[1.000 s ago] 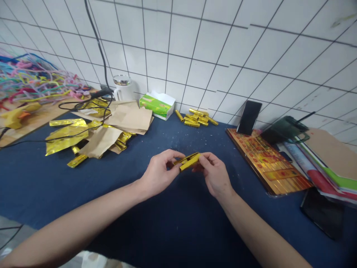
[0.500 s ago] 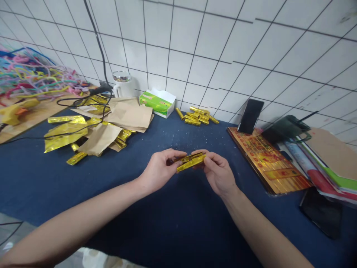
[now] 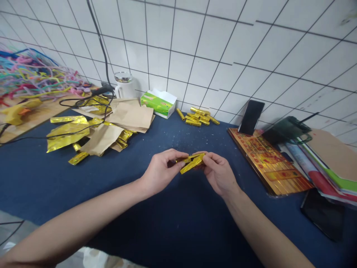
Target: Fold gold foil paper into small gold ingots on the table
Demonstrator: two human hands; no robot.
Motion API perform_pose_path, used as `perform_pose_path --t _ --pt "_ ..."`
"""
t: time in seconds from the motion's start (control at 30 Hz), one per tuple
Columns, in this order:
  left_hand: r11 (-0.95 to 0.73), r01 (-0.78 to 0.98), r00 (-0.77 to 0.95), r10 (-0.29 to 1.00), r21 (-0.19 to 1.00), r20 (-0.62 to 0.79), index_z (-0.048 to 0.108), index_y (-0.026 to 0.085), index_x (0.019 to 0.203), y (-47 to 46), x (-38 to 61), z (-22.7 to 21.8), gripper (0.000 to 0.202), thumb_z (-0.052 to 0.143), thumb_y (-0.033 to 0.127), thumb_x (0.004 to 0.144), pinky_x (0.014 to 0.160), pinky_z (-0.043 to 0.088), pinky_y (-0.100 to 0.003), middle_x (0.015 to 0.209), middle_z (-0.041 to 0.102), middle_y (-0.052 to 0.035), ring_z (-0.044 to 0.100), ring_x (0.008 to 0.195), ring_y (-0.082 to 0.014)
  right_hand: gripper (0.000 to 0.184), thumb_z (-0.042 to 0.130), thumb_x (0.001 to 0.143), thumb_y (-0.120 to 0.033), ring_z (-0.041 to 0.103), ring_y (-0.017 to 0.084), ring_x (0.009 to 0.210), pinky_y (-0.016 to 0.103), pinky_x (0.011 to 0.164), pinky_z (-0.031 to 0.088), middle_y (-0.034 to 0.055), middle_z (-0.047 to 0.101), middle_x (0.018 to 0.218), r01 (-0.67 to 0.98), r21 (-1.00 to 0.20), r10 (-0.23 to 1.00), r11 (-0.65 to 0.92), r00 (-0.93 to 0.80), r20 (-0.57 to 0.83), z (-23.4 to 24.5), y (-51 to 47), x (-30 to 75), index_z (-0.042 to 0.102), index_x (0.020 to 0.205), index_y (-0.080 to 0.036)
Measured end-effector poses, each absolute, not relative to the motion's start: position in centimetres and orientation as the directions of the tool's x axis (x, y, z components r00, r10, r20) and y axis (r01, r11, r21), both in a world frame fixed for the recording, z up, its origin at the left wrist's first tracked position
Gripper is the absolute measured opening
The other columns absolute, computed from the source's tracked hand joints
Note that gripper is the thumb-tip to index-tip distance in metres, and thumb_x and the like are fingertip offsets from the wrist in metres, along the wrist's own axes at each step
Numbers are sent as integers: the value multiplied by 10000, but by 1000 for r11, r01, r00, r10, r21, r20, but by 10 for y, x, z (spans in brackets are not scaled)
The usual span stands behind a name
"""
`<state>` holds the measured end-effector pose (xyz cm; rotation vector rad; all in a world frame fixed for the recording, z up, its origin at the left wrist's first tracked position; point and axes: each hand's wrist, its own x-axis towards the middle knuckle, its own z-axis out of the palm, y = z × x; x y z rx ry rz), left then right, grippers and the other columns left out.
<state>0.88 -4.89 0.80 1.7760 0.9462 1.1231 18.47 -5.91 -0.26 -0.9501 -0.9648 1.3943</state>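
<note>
Between my hands, above the dark blue tabletop, is a folded piece of gold foil paper, its strips splayed apart. My left hand pinches its left end between thumb and fingers. The right end sits between the thumb and fingers of my right hand, whose fingertips are partly hidden behind the foil. Farther back, by the wall, lies a small pile of rolled gold foil pieces.
Left are flat gold foil sheets, brown paper, a black cable and a pile of colourful fuzzy stems. A green tissue pack and white mug stand behind. Right are a phone and gold-red packet.
The near strip of the gold foil paper has swung outward, tilting more steeply, with a wider gap to the rear strip. Both hands keep their hold nearly in place.
</note>
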Motion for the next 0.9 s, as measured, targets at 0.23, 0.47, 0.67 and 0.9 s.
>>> perform_pose_path --t 0.23,0.47,0.67,0.9 --pt "-390 217 274 904 895 328 638 168 895 -50 9 6 167 515 190 785 569 454 -203 799 624 -24 555 637 -98 96 664 699 -259 567 128 651 299 665 468 0 633 713 -412 -901 990 -135 -88 -108 -1 -62 181 627 645 -189" --pt "-275 181 246 942 944 228 636 149 881 -50 9 6 162 535 212 771 535 457 -201 723 628 -18 552 585 -99 119 698 657 -256 564 120 661 285 683 451 3 638 736 -397 -900 983 -180 -102 -152 -2 -60 183 619 619 -176" --pt "-540 258 331 829 801 452 613 175 945 -54 7 4 197 496 146 788 628 488 -211 869 641 -38 597 728 -115 114 694 645 -248 574 129 627 275 606 461 8 637 699 -451 -862 973 -229 -87 -213 -1 -59 182 632 702 -172" --pt "-688 322 376 724 651 579 583 166 992 -55 6 3 232 474 118 793 732 515 -235 925 661 -49 628 802 -126 142 705 628 -268 575 133 609 304 623 475 -2 628 667 -467 -870 979 -157 40 -198 -1 -59 180 600 651 -176"
